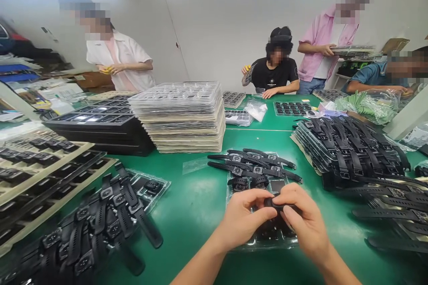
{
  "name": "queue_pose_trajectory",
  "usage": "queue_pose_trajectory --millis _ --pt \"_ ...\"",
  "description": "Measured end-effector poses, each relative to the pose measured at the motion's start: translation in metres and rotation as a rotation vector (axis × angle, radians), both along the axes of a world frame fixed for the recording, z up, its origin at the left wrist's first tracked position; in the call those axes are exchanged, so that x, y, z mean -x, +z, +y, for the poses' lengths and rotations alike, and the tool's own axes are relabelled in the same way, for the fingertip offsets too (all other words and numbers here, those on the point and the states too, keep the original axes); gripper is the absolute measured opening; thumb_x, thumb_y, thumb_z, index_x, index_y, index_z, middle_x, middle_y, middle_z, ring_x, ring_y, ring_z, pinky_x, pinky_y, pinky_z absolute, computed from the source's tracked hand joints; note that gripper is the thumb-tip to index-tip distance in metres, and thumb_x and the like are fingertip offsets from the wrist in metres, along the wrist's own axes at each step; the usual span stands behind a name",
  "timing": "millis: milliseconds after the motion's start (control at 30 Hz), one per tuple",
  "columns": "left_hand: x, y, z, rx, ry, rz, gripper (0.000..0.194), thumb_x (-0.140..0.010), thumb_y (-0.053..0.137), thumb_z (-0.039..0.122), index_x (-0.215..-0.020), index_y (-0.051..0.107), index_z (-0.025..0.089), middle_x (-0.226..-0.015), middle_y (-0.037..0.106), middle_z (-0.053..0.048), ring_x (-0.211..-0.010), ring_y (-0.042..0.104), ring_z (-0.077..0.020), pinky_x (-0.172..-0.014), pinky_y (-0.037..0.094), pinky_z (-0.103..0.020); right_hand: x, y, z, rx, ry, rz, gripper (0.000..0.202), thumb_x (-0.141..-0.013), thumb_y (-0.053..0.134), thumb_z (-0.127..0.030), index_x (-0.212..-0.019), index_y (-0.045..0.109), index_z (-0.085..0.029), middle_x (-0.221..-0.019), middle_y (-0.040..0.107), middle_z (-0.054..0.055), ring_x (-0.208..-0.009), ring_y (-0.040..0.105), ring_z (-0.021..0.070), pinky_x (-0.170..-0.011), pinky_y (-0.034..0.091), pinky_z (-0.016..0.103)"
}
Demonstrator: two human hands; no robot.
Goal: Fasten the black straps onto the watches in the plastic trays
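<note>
Both my hands meet over a clear plastic tray (267,244) on the green table. Between them is a black smartwatch (269,203), partly covered by my fingers. My left hand (241,213) pinches it from the left side with thumb and forefinger. From the other side my right hand (302,213) closes thumb and fingers on its dark strap, mostly hidden. Just beyond my hands, several black smartwatches with straps (257,170) lie in rows across the tray, their round sensor backs facing up. Two watches with curled straps (240,182) sit nearest my fingers.
More strapped watches (115,213) lie heaped on a tray at left. Tall stacked trays (177,120) stand behind, beside black trays (100,136). At right, watches (351,138) cover another tray stack. Several people work across the green table (194,213).
</note>
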State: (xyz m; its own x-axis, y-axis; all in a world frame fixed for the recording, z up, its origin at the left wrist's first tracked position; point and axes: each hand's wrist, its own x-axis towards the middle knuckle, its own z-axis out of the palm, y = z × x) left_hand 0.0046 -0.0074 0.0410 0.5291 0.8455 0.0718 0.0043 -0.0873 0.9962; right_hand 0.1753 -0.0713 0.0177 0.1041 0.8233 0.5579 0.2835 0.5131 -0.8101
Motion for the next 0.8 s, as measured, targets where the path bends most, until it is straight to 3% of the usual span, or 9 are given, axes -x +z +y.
queue_pose_trajectory --millis 233,333,433,533,667,800 --pt "0.001 0.005 0.001 -0.04 -0.057 0.038 0.02 -0.074 0.075 0.024 -0.093 0.08 0.019 -0.064 0.056 0.003 -0.062 0.046 -0.012 -0.061 0.038 -0.024 0.0 -0.001 0.0 0.087 0.073 0.045 0.022 -0.1 0.049 -0.028 -0.098 0.071 -0.027 -0.091 0.054 0.004 -0.081 0.059 0.0227 -0.073 0.05 0.036" --pt "0.002 0.005 0.002 -0.082 -0.073 0.063 0.017 -0.078 0.072 0.02 -0.093 0.08 0.021 -0.071 0.062 0.002 -0.067 0.049 -0.0128 -0.064 0.04 -0.025 0.004 -0.001 0.003 0.071 0.021 -0.029 0.022 -0.101 0.052 -0.031 -0.099 0.074 -0.027 -0.091 0.055 0.005 -0.084 0.059 0.023 -0.074 0.051 0.036" --pt "0.002 0.002 0.002 -0.033 -0.062 -0.018 0.03 -0.076 0.073 0.016 -0.105 0.077 0.022 -0.084 0.067 -0.001 -0.076 0.055 -0.0142 -0.071 0.045 -0.025 0.006 -0.002 0.006 0.014 -0.05 -0.073 0.023 -0.101 0.055 -0.03 -0.113 0.075 -0.031 -0.097 0.061 0.006 -0.09 0.061 0.0227 -0.079 0.053 0.035" --pt "-0.001 -0.002 0.001 0.088 -0.024 -0.158 0.045 -0.071 0.076 0.012 -0.114 0.07 0.021 -0.09 0.069 -0.002 -0.083 0.059 -0.0157 -0.079 0.049 -0.027 0.006 -0.003 0.007 -0.004 -0.134 0.02 0.027 -0.1 0.06 -0.027 -0.124 0.07 -0.035 -0.1 0.067 0.004 -0.09 0.065 0.0213 -0.08 0.055 0.032" --pt "-0.004 -0.005 0.0 0.112 0.054 -0.192 0.026 -0.069 0.075 0.011 -0.094 0.075 0.017 -0.085 0.07 -0.002 -0.079 0.06 -0.0148 -0.076 0.051 -0.027 0.006 -0.003 0.008 -0.062 -0.133 0.081 0.015 -0.096 0.066 -0.025 -0.101 0.078 -0.032 -0.096 0.072 0.003 -0.089 0.069 0.0214 -0.077 0.057 0.031" --pt "-0.005 -0.006 0.0 0.085 0.087 -0.171 0.023 -0.071 0.076 0.013 -0.094 0.079 0.017 -0.082 0.071 -0.003 -0.078 0.062 -0.0159 -0.075 0.054 -0.028 0.005 -0.002 0.009 -0.024 -0.103 0.01 0.022 -0.099 0.062 -0.028 -0.11 0.08 -0.034 -0.098 0.072 0.006 -0.089 0.069 0.0219 -0.075 0.058 0.032"
